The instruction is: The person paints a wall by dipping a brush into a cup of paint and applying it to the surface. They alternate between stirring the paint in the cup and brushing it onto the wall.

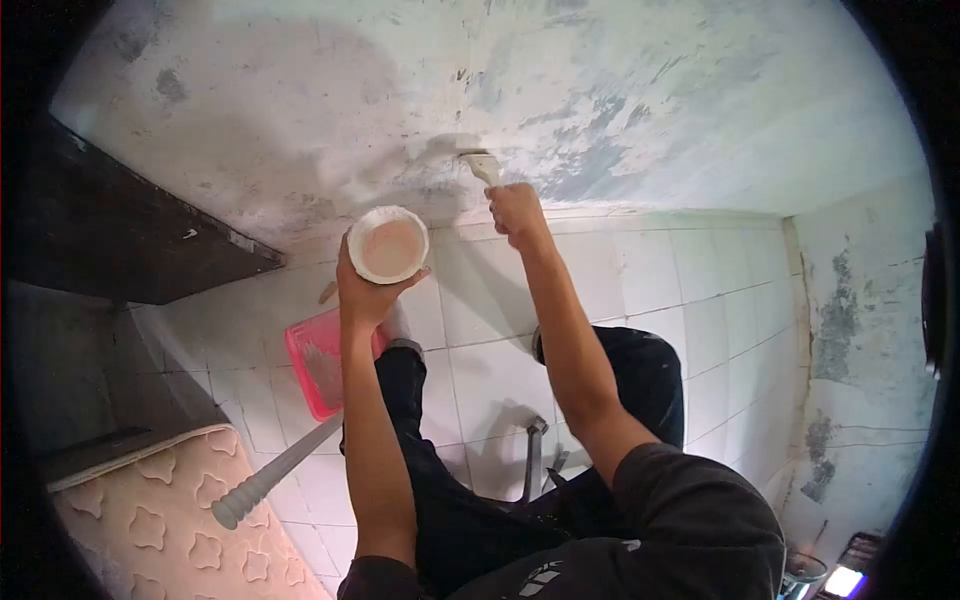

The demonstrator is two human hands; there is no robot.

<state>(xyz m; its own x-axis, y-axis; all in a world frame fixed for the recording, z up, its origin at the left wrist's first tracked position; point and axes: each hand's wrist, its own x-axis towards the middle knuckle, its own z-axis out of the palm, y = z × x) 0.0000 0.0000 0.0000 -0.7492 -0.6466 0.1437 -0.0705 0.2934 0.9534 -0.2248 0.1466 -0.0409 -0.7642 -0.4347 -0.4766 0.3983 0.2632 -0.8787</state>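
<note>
My left hand (362,290) is wrapped round a round white tub (424,240) with pale pinkish paint or paste inside, its opening facing the camera. My right hand (517,212) grips the handle of a pale brush (484,168). The brush's tip is at the patchy white and grey wall (620,110), to the right of the tub and higher in view. Whether the bristles press on the wall is hard to tell.
On the tiled floor (490,380) at the left lies a pink tray (318,365), beside a grey pole (275,475). A patterned mattress (180,510) is at lower left, with a dark wooden panel (130,220) above it. A metal-legged object (533,460) stands between my legs.
</note>
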